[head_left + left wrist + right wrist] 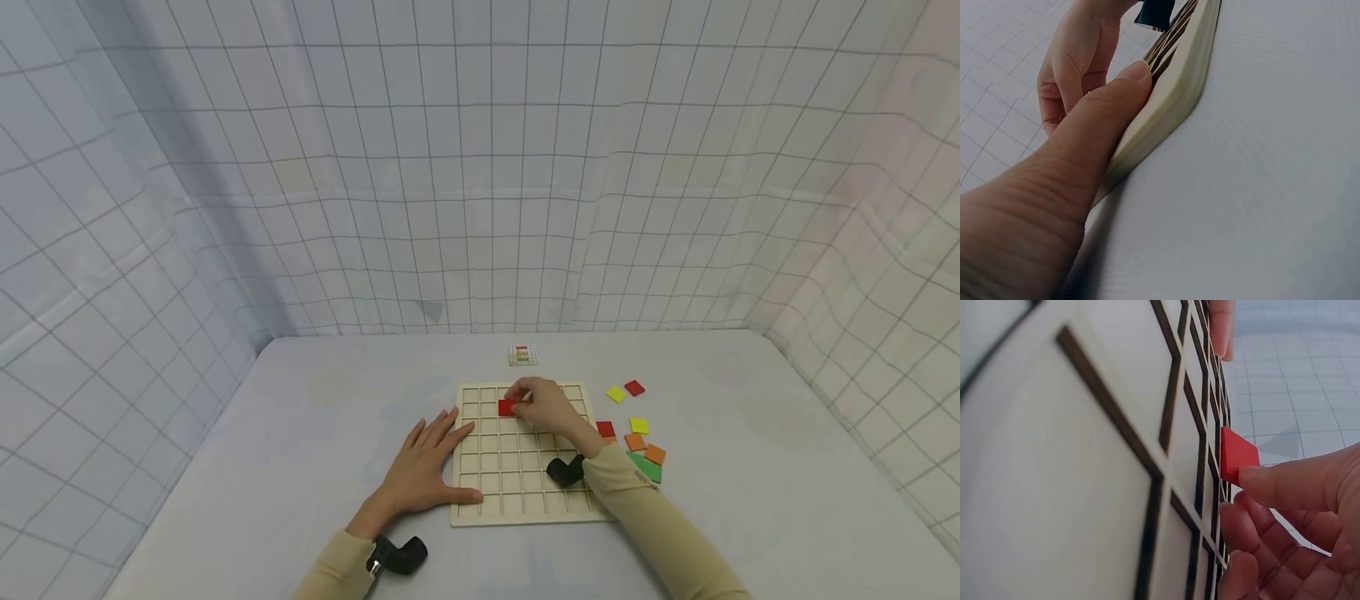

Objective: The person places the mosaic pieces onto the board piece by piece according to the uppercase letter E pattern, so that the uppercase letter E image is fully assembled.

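Observation:
A pale wooden board [490,483] with a raised grid of square cells lies on the table. My right hand [546,406] reaches over its upper part and pinches a red square tile [1239,455] between thumb and fingers. In the right wrist view the tile is tilted, its lower edge right at the grid. My left hand [425,467] rests at the board's left edge with fingers spread. Its thumb [1107,106] lies along the board's rim in the left wrist view.
Right of the board lie loose yellow tiles [639,426], red tiles [635,388], orange tiles [655,454] and green pieces [651,472]. Behind the board sits a small card [522,354] with a coloured grid pattern. Grid-lined white curtains [480,167] enclose the table's back and sides.

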The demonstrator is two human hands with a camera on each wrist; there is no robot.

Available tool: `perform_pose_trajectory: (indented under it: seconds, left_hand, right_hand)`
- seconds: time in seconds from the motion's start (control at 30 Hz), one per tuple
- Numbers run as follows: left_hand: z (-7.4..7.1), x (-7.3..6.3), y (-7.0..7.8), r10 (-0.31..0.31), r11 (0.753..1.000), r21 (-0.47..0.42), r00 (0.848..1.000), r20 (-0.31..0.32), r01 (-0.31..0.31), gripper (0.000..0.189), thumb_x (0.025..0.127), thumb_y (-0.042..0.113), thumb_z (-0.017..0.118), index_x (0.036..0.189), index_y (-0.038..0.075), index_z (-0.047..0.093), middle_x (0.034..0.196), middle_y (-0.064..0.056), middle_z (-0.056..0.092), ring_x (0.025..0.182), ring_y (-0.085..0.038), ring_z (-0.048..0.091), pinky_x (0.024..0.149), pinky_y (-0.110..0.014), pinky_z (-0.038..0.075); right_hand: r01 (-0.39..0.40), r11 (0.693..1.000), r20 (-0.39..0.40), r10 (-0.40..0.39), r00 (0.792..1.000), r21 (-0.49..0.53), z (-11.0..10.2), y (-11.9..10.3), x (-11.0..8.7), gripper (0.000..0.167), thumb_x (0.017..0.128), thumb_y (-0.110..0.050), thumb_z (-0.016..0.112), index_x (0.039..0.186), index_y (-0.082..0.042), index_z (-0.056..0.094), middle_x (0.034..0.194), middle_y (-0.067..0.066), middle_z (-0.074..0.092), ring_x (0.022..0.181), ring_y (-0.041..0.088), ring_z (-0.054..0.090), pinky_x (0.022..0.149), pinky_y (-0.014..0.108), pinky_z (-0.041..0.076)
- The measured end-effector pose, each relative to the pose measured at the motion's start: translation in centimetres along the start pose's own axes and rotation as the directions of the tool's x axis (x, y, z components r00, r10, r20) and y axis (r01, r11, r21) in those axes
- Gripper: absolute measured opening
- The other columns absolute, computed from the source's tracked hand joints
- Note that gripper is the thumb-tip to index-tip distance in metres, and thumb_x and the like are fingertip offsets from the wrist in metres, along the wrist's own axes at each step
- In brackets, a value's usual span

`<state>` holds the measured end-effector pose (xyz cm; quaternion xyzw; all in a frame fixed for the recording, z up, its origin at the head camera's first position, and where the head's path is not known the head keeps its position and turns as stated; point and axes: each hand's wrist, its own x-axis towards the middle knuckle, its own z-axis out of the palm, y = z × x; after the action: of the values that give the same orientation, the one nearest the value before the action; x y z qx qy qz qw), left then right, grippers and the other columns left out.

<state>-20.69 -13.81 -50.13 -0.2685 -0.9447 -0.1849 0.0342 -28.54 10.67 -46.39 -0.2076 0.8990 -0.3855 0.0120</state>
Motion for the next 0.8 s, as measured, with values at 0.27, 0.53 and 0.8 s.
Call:
perform_pose_trajectory:
  seconds: [0.27, 0.53, 0.8]
  left_hand:
    - [-0.19, -0.11, 0.10, 0.059, 0.998, 0.035, 0.998, 0.007, -0.059, 0.098, 0.075, 0.080, 0.050, 0.152, 0.024, 0.027, 0.157, -0.009, 0.013, 0.143, -0.027, 0.008, 0.112, -0.051, 0.004]
    - [-0.21, -0.14, 0.19, 0.096, 0.994, 0.052, 0.995, -0.014, -0.096, 0.095, 0.078, 0.078, 0.049, 0.152, 0.023, 0.027, 0.157, -0.008, 0.016, 0.142, -0.029, 0.011, 0.110, -0.055, 0.006]
    - [-0.08, -0.08, 0.20, 0.095, 0.994, 0.048, 0.995, -0.023, -0.094, 0.094, 0.078, 0.077, 0.051, 0.151, 0.023, 0.030, 0.156, -0.008, 0.017, 0.142, -0.029, 0.012, 0.110, -0.055, 0.007]
  right_hand:
    - [0.005, 1.000, 0.030, -0.004, 1.000, -0.012, -0.28, -0.08, -0.35, 0.016, 0.085, -0.001, 0.064, 0.099, -0.007, 0.071, 0.092, 0.001, 0.062, 0.079, 0.014, 0.057, 0.071, 0.032, 0.049]
    - [0.048, 0.999, 0.038, -0.047, 0.998, -0.011, -0.40, 0.17, -0.41, 0.017, 0.087, 0.000, 0.063, 0.100, -0.005, 0.071, 0.093, 0.003, 0.061, 0.076, 0.014, 0.054, 0.068, 0.031, 0.047]
    - [0.094, 0.995, 0.065, -0.092, 0.994, -0.031, -0.49, 0.37, -0.39, 0.022, 0.087, 0.000, 0.062, 0.106, -0.002, 0.072, 0.099, 0.007, 0.064, 0.073, 0.013, 0.051, 0.065, 0.029, 0.047]
